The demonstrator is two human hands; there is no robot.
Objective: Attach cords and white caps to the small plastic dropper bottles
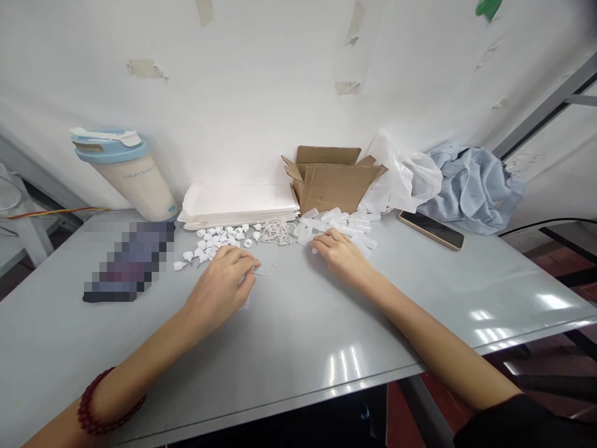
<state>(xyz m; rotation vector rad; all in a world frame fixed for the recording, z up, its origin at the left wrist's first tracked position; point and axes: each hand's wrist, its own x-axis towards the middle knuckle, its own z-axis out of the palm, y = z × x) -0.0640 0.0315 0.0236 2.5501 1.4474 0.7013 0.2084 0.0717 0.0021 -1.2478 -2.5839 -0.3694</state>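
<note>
My left hand (222,283) is closed in a pinch in front of the white pieces. A thin pale cord (267,272) sticks out to the right from its fingertips. Something clear shows below that hand, mostly hidden. My right hand (339,256) reaches to the near edge of a heap of clear plastic tubes (361,225), its fingers curled down around one tube at the left side. Small white nozzle-like caps (224,236) lie scattered beyond my left hand. Between the caps and the tubes is a pile of short off-white cords (278,232).
Behind the small parts stand a stack of white sheets (237,205) and an open cardboard box (331,186). A tumbler (135,177) and a blurred dark item (133,261) are at left. A plastic bag (405,180), blue cloth (476,186) and phone (433,230) are at right.
</note>
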